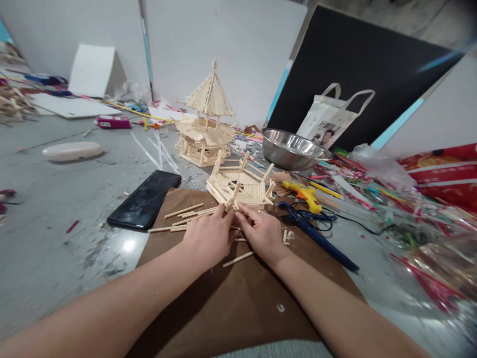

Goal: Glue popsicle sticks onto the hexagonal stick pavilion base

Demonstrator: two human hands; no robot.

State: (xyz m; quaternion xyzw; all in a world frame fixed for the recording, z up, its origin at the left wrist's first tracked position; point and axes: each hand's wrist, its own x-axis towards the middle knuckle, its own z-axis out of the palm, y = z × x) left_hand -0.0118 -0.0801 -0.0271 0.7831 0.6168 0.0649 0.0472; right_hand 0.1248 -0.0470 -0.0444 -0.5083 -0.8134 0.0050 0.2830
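Note:
A many-sided frame of pale wooden sticks (223, 186), with short posts at its corners, stands at the far end of a brown sheet. My left hand (208, 238) is closed at its near corner, fingertips on the base of a post. Beside it, my right hand (263, 236) pinches thumb and forefinger together at the same corner. Whatever lies between those fingertips is too small to make out. Loose wooden sticks (184, 211) lie left of my left hand, and another stick (238, 259) rests below both hands.
Behind the frame stands a stick pavilion (208, 134) with a pointed roof. A phone (145, 201) lies left of the brown sheet (238, 318). To the right are blue-handled pliers (320, 238), a yellow glue gun (305, 195), a metal bowl (290, 149) and plastic-wrapped clutter.

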